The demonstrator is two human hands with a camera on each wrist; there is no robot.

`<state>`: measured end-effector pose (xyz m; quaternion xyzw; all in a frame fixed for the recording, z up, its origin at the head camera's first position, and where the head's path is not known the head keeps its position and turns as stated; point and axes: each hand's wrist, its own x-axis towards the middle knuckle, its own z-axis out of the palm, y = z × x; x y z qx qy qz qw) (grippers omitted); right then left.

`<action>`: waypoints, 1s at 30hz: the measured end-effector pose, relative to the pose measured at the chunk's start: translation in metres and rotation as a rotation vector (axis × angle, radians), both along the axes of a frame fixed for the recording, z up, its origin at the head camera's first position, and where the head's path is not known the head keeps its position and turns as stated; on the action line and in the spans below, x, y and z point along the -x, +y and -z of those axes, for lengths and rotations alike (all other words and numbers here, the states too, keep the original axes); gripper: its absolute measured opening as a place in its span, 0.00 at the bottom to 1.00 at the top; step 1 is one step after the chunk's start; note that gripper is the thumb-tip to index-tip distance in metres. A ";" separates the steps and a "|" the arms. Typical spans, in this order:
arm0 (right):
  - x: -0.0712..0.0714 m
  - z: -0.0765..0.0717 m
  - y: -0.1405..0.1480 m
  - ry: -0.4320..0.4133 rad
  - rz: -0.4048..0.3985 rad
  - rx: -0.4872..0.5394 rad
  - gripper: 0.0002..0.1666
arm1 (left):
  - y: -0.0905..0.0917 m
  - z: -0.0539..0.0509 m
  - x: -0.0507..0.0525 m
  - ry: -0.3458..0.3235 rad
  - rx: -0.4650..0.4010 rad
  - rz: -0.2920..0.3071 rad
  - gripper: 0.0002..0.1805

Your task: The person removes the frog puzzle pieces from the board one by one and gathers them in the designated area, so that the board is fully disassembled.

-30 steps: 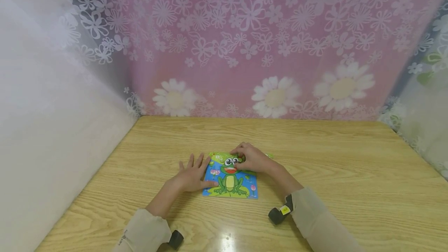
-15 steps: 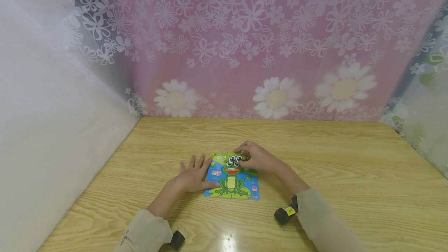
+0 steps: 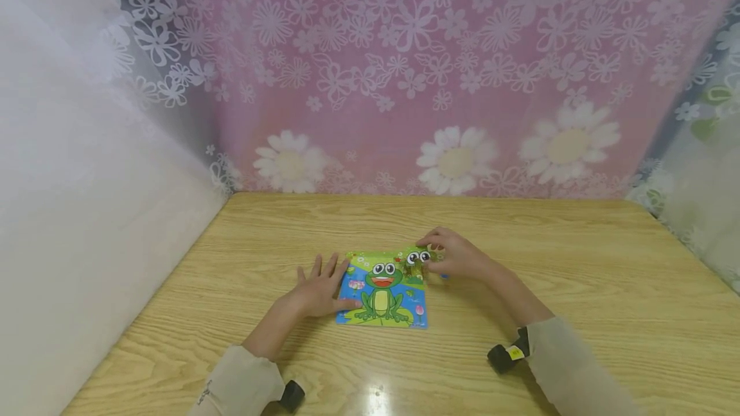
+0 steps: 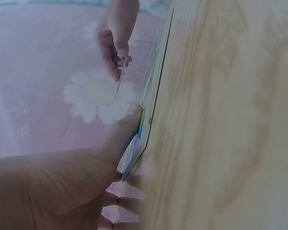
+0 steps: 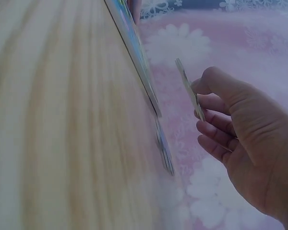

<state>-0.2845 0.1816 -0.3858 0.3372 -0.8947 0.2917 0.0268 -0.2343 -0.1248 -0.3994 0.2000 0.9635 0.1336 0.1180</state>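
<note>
A square frog picture puzzle board [image 3: 379, 303] lies flat on the table. My left hand [image 3: 317, 293] rests at its left side, fingers spread beyond the edge and the thumb on the picture. My right hand [image 3: 459, 257] pinches a thin puzzle piece [image 3: 414, 259] printed with frog eyes, held above the board's upper right corner. In the right wrist view the piece [image 5: 189, 91] is seen edge-on between thumb and fingers, apart from the board. Below it, a few thin flat pieces [image 5: 165, 151] lie beside the board's end; in the head view the right hand mostly covers them.
The wood-grain table [image 3: 549, 275] extends around the board on all sides. A pink floral curtain [image 3: 370, 82] hangs behind its far edge. A pale wall [image 3: 104, 178] stands on the left.
The right hand has moved rightward, carrying the eye piece from over the frog's head to the board's upper right corner. The left hand has kept its place.
</note>
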 end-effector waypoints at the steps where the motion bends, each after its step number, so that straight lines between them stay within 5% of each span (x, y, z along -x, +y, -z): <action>1: 0.000 0.000 0.004 0.003 0.006 0.000 0.21 | 0.000 0.000 0.000 0.001 0.000 -0.001 0.51; 30: -0.007 0.014 0.093 -0.017 0.122 0.052 0.20 | -0.001 -0.001 -0.001 0.007 0.004 0.016 0.51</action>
